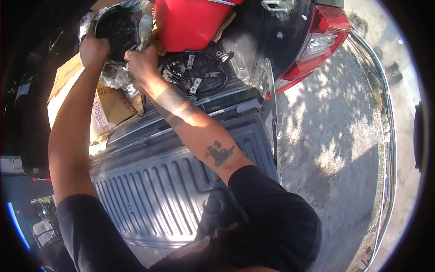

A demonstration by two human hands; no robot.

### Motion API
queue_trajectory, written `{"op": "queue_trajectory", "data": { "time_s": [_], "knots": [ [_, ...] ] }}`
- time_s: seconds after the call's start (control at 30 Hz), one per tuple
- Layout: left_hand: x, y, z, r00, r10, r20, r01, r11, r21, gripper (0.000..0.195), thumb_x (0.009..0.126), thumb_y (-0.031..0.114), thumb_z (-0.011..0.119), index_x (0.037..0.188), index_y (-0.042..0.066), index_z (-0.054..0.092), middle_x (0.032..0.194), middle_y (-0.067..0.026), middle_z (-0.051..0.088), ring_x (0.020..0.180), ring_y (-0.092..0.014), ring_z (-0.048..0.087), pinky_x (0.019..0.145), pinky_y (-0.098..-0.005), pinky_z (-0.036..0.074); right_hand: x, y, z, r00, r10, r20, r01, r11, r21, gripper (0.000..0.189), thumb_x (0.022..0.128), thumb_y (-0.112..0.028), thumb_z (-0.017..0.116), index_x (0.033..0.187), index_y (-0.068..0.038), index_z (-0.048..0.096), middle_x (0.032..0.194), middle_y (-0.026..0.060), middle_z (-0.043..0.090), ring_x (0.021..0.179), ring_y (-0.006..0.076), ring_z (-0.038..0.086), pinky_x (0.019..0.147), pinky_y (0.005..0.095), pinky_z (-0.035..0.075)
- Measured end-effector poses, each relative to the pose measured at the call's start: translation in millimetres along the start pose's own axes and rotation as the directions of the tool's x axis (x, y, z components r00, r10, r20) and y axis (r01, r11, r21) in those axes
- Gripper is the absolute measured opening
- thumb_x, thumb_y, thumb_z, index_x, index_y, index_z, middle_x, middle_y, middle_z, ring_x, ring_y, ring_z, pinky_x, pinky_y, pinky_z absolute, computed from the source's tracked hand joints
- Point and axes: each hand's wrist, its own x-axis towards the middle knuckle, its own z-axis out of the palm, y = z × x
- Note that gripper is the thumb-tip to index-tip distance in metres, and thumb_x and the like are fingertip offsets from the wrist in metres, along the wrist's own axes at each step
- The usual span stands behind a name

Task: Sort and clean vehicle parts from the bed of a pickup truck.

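Note:
My left hand grips the left rim of a round black container, which is wrapped in a crumpled clear plastic bag. On the near right side of the same bag, my right hand is closed on the plastic. The container's mouth faces me; what lies in its dark inside cannot be told. Below my hands is an opened cardboard box with printed tape, more crumpled plastic at its top. To the right of my right hand lies a coil of black wiring with metal brackets.
A red plastic container stands in the truck bed beyond the wiring. The lowered ribbed tailgate lies beneath my arms, with a support strap at its right edge. A tail light juts out at upper right, above paved ground.

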Motion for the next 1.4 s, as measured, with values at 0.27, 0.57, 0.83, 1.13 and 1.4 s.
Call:
{"op": "queue_trajectory", "data": {
  "time_s": [0.27,0.57,0.83,1.13,1.4],
  "knots": [
    [40.9,24.7,61.5,0.631,0.656,0.415,-0.773,0.576,0.266,0.092,0.076,0.017,0.066,0.149,0.035,0.013,0.151,-0.014,0.026,0.107,-0.035,0.06,0.079,-0.0423,0.054,40.2,-26.6,-41.4,0.916,0.378,0.133,-0.401,0.869,0.29,0.015,0.082,-0.003,0.055,0.096,0.001,0.054,0.094,0.0159,0.055,0.08,0.0298,0.06,0.078,0.0493,0.052],
    [33.7,54.4,-24.4,0.691,0.662,0.289,-0.653,0.401,0.642,0.059,0.086,0.012,0.052,0.14,0.033,0.04,0.156,-0.019,0.007,0.106,-0.032,0.062,0.077,-0.0393,0.057,58.0,-32.0,-15.6,0.987,0.146,0.069,-0.161,0.925,0.345,0.028,0.093,-0.011,0.047,0.116,0.005,0.049,0.11,0.021,0.058,0.096,0.033,0.061,0.084,0.0529,0.051],
    [43.9,-0.7,-96.1,0.81,0.584,-0.059,-0.516,0.756,0.402,0.069,0.081,0.001,0.048,0.136,0.041,0.043,0.156,-0.011,0.012,0.099,-0.035,0.064,0.08,-0.0398,0.056,109.3,-29.1,12.1,0.773,0.079,0.629,-0.373,0.859,0.351,0.02,0.093,-0.005,0.041,0.105,-0.001,0.056,0.096,0.0103,0.065,0.079,0.0221,0.063,0.065,0.035,0.053],
    [19.1,-71.8,-65.8,0.823,-0.309,-0.476,0.124,0.917,-0.38,0.062,0.074,0.003,0.051,0.134,0.018,0.048,0.139,-0.0258,0.039,0.109,-0.042,0.055,0.094,-0.0454,0.045,20.5,-60.7,10.4,0.863,0.208,0.461,-0.205,0.977,-0.058,0.027,0.095,-0.011,0.046,0.117,0.003,0.051,0.118,0.0163,0.056,0.113,0.0291,0.053,0.101,0.0451,0.039],
    [-126.6,-205.4,-147.1,0.715,-0.66,0.231,0.252,-0.065,-0.965,0.047,0.082,-0.002,0.043,0.128,0.009,0.045,0.114,-0.0194,0.057,0.088,-0.033,0.066,0.065,-0.0427,0.06,35.5,-76.9,8.8,0.858,0.509,0.074,-0.475,0.84,-0.264,0.022,0.098,-0.018,0.038,0.108,-0.003,0.051,0.107,0.0156,0.056,0.097,0.0311,0.051,0.076,0.0499,0.045]
  ]
}}
